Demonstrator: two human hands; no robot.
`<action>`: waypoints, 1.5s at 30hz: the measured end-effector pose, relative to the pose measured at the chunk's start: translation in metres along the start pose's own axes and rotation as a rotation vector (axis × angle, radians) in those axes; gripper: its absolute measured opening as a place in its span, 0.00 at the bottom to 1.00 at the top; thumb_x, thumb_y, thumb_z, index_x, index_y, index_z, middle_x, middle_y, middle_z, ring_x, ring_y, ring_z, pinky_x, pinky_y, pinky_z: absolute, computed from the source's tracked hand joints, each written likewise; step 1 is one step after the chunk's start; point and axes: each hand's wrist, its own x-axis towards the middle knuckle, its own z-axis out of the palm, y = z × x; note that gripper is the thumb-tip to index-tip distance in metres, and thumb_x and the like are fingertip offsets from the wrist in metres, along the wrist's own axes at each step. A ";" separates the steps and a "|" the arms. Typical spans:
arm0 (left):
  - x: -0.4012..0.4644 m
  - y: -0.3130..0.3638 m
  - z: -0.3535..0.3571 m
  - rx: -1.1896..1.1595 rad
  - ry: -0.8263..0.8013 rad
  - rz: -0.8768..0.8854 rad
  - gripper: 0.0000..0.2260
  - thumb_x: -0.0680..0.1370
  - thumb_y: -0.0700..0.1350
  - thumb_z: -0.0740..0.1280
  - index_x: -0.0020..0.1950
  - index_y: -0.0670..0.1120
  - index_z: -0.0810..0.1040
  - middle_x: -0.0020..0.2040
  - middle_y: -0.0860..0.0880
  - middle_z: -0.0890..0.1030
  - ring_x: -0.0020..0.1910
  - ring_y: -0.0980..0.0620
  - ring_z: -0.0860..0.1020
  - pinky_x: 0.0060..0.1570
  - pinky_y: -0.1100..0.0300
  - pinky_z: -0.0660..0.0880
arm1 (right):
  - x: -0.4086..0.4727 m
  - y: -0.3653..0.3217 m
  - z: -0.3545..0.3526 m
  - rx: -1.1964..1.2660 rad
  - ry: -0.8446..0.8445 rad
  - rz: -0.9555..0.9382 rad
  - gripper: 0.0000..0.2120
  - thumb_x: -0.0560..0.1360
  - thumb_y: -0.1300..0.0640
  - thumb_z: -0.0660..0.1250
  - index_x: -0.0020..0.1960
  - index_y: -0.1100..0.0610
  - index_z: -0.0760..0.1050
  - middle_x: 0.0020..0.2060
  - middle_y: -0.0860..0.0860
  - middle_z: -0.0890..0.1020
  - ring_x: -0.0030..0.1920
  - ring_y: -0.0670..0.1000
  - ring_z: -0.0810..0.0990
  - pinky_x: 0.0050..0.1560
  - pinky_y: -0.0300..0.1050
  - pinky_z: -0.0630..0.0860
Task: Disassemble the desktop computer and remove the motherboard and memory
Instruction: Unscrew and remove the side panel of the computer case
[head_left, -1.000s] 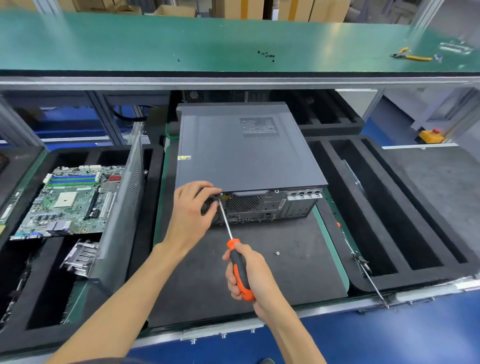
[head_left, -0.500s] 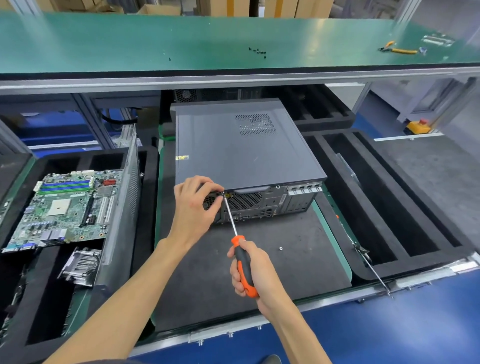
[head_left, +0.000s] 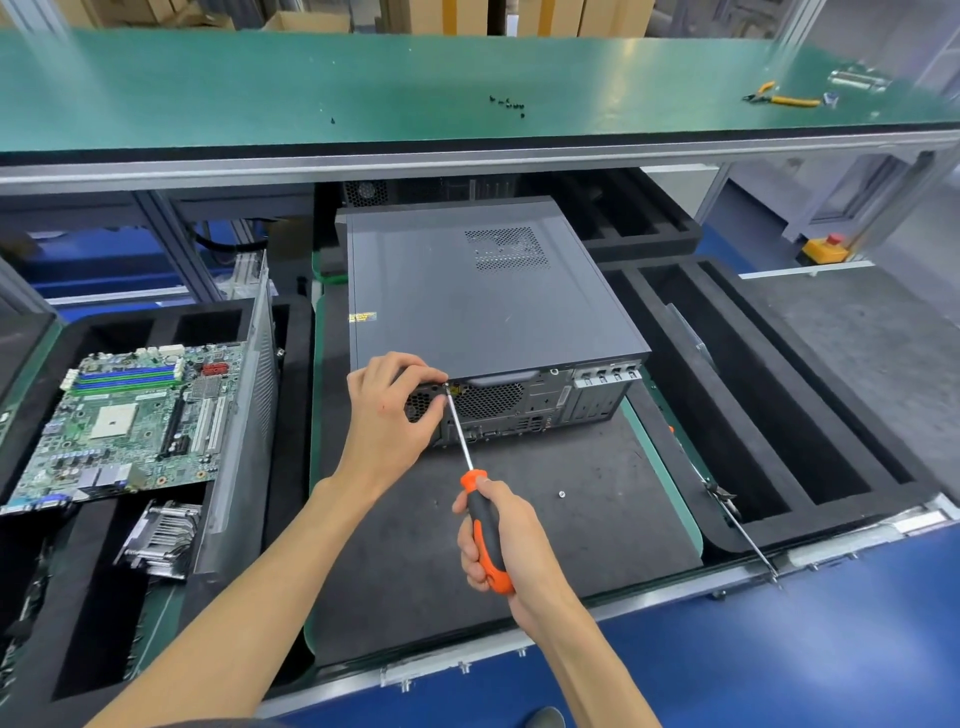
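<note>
We are steadying the rear edge of a closed desktop computer (head_left: 483, 291) with our left hand (head_left: 389, 415), its fingertips pinching at a screw on the top rim of the back panel. Our right hand (head_left: 498, 540) is gripping the orange-and-black handle of a screwdriver (head_left: 480, 514), whose thin steel shaft is angling up to that same screw. The computer, a smooth dark grey metal box with a perforated vent patch on its lid, is lying flat on a black mat (head_left: 545, 519) edged in green. A small yellow label (head_left: 362, 316) is showing on the lid's left side; its writing is too small for us to read.

To the left, a black foam tray (head_left: 104, 597) is holding a green motherboard (head_left: 124, 421) with blue and green memory slots, a finned metal heatsink (head_left: 161, 535) below it, and a grey perforated metal panel (head_left: 244, 415) standing on edge in a slot. To the right, a second foam tray (head_left: 779, 415) with long rectangular slots is sitting beside the mat, and a second screwdriver (head_left: 737, 525) is lying across its near corner. One loose screw (head_left: 561, 494) is resting on the mat. On the green shelf (head_left: 311, 88) above, small black screws (head_left: 506, 103) and yellow-handled pliers (head_left: 782, 97) are lying well apart.
</note>
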 end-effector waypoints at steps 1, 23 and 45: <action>0.000 0.000 0.000 -0.001 -0.001 -0.003 0.08 0.75 0.48 0.72 0.53 0.55 0.80 0.51 0.59 0.73 0.55 0.58 0.73 0.57 0.61 0.59 | 0.000 0.000 0.000 0.001 0.002 0.000 0.16 0.82 0.48 0.58 0.45 0.58 0.75 0.26 0.55 0.72 0.22 0.51 0.68 0.24 0.39 0.64; 0.000 0.003 -0.003 -0.038 -0.015 -0.030 0.08 0.74 0.48 0.70 0.53 0.55 0.81 0.51 0.59 0.74 0.56 0.59 0.72 0.58 0.61 0.59 | -0.001 -0.001 0.002 -0.012 0.007 0.002 0.17 0.83 0.47 0.58 0.45 0.58 0.76 0.26 0.54 0.73 0.23 0.51 0.68 0.24 0.39 0.65; -0.003 0.007 -0.006 0.008 -0.022 -0.020 0.13 0.72 0.43 0.68 0.54 0.53 0.80 0.53 0.57 0.75 0.55 0.55 0.73 0.56 0.58 0.61 | -0.004 -0.009 0.009 0.877 -0.331 0.217 0.13 0.80 0.52 0.64 0.46 0.62 0.78 0.34 0.52 0.75 0.22 0.44 0.68 0.18 0.35 0.66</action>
